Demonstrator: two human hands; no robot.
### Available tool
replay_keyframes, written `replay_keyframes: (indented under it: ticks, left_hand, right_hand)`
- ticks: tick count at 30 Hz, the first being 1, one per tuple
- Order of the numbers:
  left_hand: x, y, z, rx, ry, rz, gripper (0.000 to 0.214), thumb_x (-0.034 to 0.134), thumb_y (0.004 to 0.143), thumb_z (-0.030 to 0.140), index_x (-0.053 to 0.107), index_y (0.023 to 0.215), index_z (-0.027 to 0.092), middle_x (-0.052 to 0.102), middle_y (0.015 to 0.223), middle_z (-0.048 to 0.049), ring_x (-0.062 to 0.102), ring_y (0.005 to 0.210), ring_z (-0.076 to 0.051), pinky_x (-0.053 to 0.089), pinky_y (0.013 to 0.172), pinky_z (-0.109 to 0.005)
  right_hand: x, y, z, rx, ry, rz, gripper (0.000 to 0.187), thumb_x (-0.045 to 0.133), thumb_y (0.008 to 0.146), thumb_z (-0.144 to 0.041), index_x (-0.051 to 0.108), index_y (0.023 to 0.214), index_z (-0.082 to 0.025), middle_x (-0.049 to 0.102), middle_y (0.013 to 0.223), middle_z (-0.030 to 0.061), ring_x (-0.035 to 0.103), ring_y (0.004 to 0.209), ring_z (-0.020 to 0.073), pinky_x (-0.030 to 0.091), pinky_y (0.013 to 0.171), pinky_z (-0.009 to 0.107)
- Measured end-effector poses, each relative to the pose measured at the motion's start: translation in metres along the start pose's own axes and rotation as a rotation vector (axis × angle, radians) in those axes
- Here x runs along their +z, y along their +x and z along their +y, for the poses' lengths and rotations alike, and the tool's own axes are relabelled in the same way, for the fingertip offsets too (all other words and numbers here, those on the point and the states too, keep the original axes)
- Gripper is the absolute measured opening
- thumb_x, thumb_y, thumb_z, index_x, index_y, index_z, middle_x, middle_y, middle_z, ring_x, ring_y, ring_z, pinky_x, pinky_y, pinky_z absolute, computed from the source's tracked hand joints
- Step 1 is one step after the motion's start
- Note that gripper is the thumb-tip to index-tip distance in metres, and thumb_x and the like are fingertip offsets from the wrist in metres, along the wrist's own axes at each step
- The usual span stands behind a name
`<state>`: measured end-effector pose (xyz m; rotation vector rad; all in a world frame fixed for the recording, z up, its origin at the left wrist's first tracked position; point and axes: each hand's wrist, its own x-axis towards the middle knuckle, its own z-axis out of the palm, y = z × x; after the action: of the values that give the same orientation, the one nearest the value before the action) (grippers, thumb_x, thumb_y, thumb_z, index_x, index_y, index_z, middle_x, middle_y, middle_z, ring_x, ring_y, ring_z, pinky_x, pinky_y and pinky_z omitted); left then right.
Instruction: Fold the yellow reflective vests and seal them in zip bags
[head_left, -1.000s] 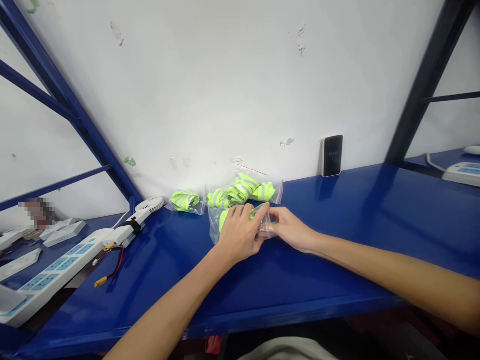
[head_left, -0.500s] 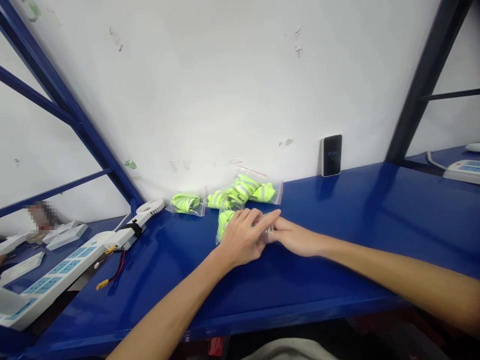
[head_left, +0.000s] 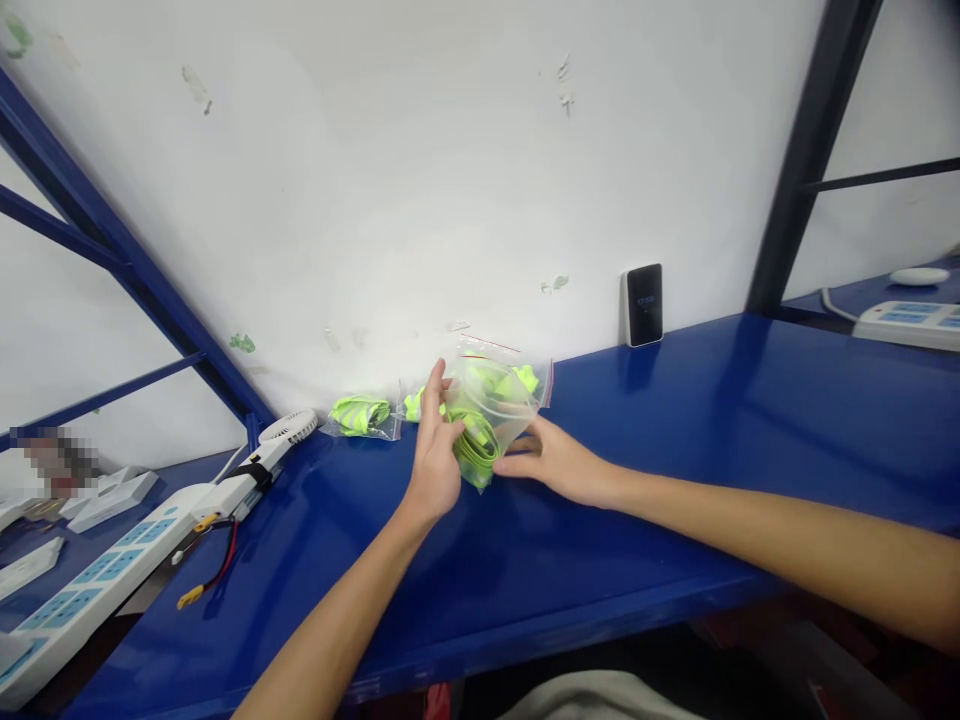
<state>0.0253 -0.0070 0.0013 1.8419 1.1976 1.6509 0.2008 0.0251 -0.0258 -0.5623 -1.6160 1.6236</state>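
A clear zip-lock bag [head_left: 513, 418] with a rolled yellow-green reflective strap [head_left: 475, 446] in it is held upright between my hands, its mouth bulged wide. My left hand [head_left: 435, 465] grips the bag's left side, thumb at the front and fingers pointing up. At the right side, my right hand [head_left: 559, 462] holds the bag's edge between thumb and fingers. Behind it lie more bagged yellow-green straps [head_left: 525, 378], partly hidden by the held bag. Another bagged strap [head_left: 360, 414] lies apart to the left.
A dark-screened device [head_left: 643, 305] leans on the white wall at the back of the blue table [head_left: 675, 430]. To the left are a small white fan [head_left: 289, 427], a power strip [head_left: 105, 565] and a cable with yellow connectors [head_left: 217, 570]. Blue frame posts flank the table.
My hands, close together over the bag before, have moved apart and leftward. The bag now stands upright with its mouth spread and its strap in plain view. The camera view has shifted slightly.
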Motion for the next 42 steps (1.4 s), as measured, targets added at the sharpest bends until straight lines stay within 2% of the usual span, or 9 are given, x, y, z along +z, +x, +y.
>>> replay_keyframes:
  ticks: [4, 10, 16, 20, 24, 28, 32, 39, 42]
  left_hand:
    - [0.001, 0.007, 0.001, -0.204, -0.044, 0.004, 0.064, 0.051, 0.077, 0.015, 0.043, 0.141, 0.016, 0.065, 0.119, -0.0104, 0.061, 0.109, -0.022, 0.048, 0.093, -0.035]
    - [-0.001, 0.009, -0.005, -0.373, -0.108, 0.022, 0.073, 0.072, 0.072, 0.023, 0.045, 0.140, 0.017, 0.069, 0.102, -0.0083, 0.065, 0.089, -0.019, 0.050, 0.080, -0.030]
    - [0.001, 0.001, -0.020, -0.831, -0.445, -0.194, 0.040, 0.073, 0.072, 0.037, 0.070, 0.102, 0.010, 0.073, 0.096, -0.0126, 0.067, 0.084, -0.023, 0.052, 0.073, -0.031]
    - [0.007, -0.001, -0.029, -0.723, -0.399, -0.122, 0.038, 0.063, 0.080, 0.048, 0.073, 0.092, 0.014, 0.074, 0.096, -0.0089, 0.066, 0.088, -0.021, 0.050, 0.072, -0.027]
    - [0.008, 0.001, -0.039, -0.610, -0.350, -0.134, 0.034, 0.073, 0.072, 0.044, 0.075, 0.085, 0.012, 0.074, 0.086, -0.0078, 0.065, 0.082, -0.019, 0.050, 0.073, -0.026]
    - [-0.002, 0.004, -0.046, -0.574, -0.280, -0.211, 0.041, 0.078, 0.067, 0.048, 0.075, 0.083, 0.011, 0.072, 0.078, -0.0061, 0.063, 0.069, -0.016, 0.048, 0.065, -0.025]
    - [-0.015, 0.004, -0.049, -0.526, -0.195, -0.334, 0.038, 0.076, 0.070, 0.047, 0.074, 0.083, 0.011, 0.069, 0.074, -0.0043, 0.060, 0.062, -0.013, 0.047, 0.058, -0.024]
    - [-0.010, -0.003, -0.044, -0.410, -0.122, -0.490, 0.030, 0.075, 0.074, 0.036, 0.068, 0.091, 0.013, 0.069, 0.079, -0.0041, 0.063, 0.069, -0.015, 0.049, 0.067, -0.026]
    - [-0.005, -0.007, -0.034, -0.282, 0.043, -0.529, 0.021, 0.068, 0.080, 0.033, 0.067, 0.088, 0.014, 0.069, 0.080, -0.0041, 0.062, 0.071, -0.015, 0.046, 0.068, -0.025]
  right_hand:
    - [-0.009, 0.001, 0.001, 0.089, 0.190, 0.143, 0.031, 0.061, 0.089, -0.039, 0.058, 0.113, -0.021, 0.066, 0.092, 0.0048, 0.065, 0.077, 0.0163, 0.056, 0.073, 0.030]
    - [-0.018, -0.001, -0.004, 0.183, 0.299, -0.011, 0.055, 0.035, 0.092, -0.063, 0.061, 0.113, -0.020, 0.068, 0.098, 0.0097, 0.066, 0.074, 0.0204, 0.058, 0.064, 0.034]
    - [-0.026, 0.011, 0.001, 0.176, -0.102, 0.030, 0.030, 0.060, 0.086, -0.045, 0.067, 0.093, -0.017, 0.068, 0.074, 0.0048, 0.065, 0.057, 0.0175, 0.055, 0.055, 0.030]
    - [-0.040, 0.016, 0.001, 0.126, -0.222, 0.046, 0.019, 0.058, 0.083, -0.028, 0.071, 0.090, -0.016, 0.069, 0.084, 0.0050, 0.066, 0.077, 0.0178, 0.054, 0.064, 0.027]
    - [-0.055, 0.018, -0.005, 0.002, -0.303, -0.003, 0.025, 0.070, 0.074, -0.025, 0.071, 0.097, -0.014, 0.070, 0.087, 0.0039, 0.064, 0.079, 0.0170, 0.054, 0.073, 0.030]
    - [-0.068, 0.019, -0.011, 0.087, -0.310, -0.130, 0.031, 0.078, 0.071, -0.035, 0.069, 0.091, -0.013, 0.068, 0.081, 0.0040, 0.065, 0.075, 0.0169, 0.056, 0.073, 0.034]
    - [-0.073, 0.017, -0.017, 0.168, -0.264, -0.180, 0.040, 0.069, 0.079, -0.049, 0.070, 0.096, -0.012, 0.067, 0.084, 0.0074, 0.066, 0.080, 0.0185, 0.058, 0.074, 0.035]
    - [-0.063, 0.012, -0.020, 0.054, -0.586, -0.271, 0.046, 0.064, 0.084, -0.047, 0.069, 0.115, -0.014, 0.067, 0.076, 0.0037, 0.058, 0.063, 0.0138, 0.047, 0.059, 0.026]
    - [-0.058, 0.009, -0.018, -0.044, -0.705, -0.257, 0.039, 0.061, 0.086, -0.045, 0.071, 0.107, -0.014, 0.065, 0.072, 0.0024, 0.054, 0.061, 0.0131, 0.040, 0.055, 0.024]
